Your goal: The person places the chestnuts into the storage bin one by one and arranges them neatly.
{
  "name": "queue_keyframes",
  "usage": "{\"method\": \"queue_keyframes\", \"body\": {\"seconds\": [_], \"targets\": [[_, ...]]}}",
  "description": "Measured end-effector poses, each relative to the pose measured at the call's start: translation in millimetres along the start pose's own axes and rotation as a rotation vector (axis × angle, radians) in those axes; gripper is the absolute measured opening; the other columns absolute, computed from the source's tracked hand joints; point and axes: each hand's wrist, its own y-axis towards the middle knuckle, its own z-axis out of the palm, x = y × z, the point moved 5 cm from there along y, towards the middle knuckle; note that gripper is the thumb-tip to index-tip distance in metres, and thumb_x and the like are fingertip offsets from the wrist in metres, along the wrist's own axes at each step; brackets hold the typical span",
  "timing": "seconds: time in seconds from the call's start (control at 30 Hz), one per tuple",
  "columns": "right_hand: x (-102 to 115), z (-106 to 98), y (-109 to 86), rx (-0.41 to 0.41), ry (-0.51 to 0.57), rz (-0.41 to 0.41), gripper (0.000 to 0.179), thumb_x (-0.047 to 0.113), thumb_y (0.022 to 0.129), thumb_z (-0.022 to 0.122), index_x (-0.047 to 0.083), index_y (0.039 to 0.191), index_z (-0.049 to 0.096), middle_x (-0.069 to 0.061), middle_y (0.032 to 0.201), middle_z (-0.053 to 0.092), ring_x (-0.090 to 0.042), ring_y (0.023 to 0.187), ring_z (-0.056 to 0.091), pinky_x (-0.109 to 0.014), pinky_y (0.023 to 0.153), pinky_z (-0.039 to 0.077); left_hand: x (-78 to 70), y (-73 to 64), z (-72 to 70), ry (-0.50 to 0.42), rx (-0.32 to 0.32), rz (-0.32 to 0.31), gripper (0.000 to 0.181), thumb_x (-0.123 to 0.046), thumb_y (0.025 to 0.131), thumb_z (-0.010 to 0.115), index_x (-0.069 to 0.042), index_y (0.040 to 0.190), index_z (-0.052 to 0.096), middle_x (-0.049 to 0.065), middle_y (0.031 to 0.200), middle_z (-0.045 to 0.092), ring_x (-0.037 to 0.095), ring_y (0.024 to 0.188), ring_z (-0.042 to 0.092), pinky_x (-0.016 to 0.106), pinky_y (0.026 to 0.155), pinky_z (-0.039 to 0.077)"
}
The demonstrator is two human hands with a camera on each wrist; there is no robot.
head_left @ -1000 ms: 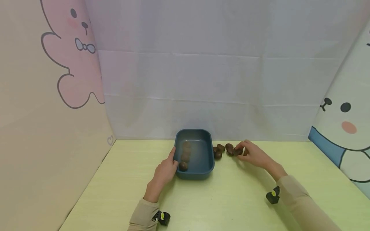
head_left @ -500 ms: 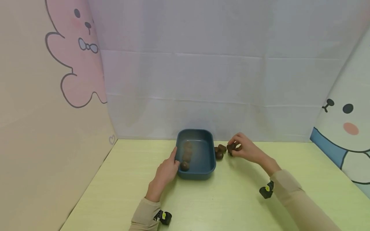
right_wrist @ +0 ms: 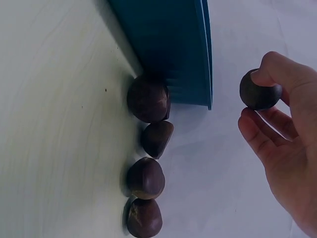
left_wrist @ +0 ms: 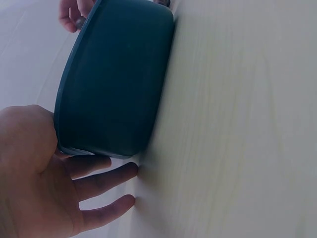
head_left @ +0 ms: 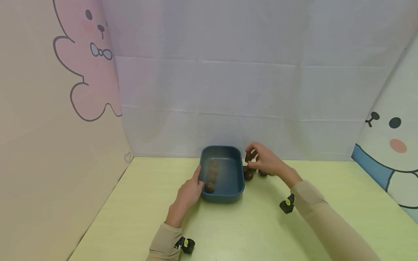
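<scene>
A blue rectangular container (head_left: 222,199) stands near the back of the table. My left hand (head_left: 188,194) grips its left wall, thumb over the rim; in the left wrist view the other fingers reach along the outside, their tips right at the tabletop. Between the thumb and fingers of my right hand (head_left: 266,159) is a pinched dark brown chestnut (right_wrist: 259,95), raised just right of the container's rim. Inside, one chestnut (head_left: 209,187) sits in the front left corner, with hazy brown shapes behind it. Several more chestnuts (right_wrist: 146,178) lie in a row beside the right wall.
A pale yellow-green table (head_left: 241,228) spreads in front of the container. Right behind it hangs a white cloth backdrop (head_left: 209,90). Side panels with cartoon figures, a pink bear (head_left: 93,79) among them, flank the table.
My right hand has picked up a chestnut from the right side and carried it leftward and up to the container's right rim. The left hand keeps its place on the container.
</scene>
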Motion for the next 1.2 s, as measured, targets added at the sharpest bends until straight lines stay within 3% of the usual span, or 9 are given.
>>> {"method": "queue_keyframes", "body": {"seconds": [0.4,0.8,1.2], "targets": [[18,14,34.3,0.102,-0.025,-0.037,0.040,0.008,0.083,0.070,-0.002,0.121,0.061,-0.013,0.116,0.064,-0.029,0.096,0.062,-0.048,0.087,0.051,-1.1,0.3,-0.9,0.002,-0.008,0.000,0.061,-0.015,0.099,0.042,-0.012,0.158,0.027,-0.003,0.055,0.035,0.012,0.046,0.028,0.027,0.044,0.024],[30,33,71.1,0.255,-0.195,-0.141,0.038,0.011,0.083,0.070,0.000,0.120,0.068,-0.013,0.114,0.068,-0.024,0.097,0.067,-0.041,0.087,0.054,0.3,1.7,3.3,-0.007,0.002,-0.019,0.061,-0.016,0.099,0.041,-0.014,0.159,0.024,-0.003,0.054,0.035,0.012,0.045,0.027,0.026,0.043,0.023],[28,59,97.8,0.425,-0.334,-0.140,0.033,0.010,0.084,0.072,0.003,0.116,0.070,-0.013,0.113,0.067,-0.027,0.103,0.063,-0.042,0.092,0.051,3.8,2.0,0.0,-0.016,0.002,-0.019,0.062,-0.017,0.098,0.041,-0.015,0.158,0.026,-0.004,0.053,0.035,0.012,0.045,0.027,0.026,0.043,0.024]]}}
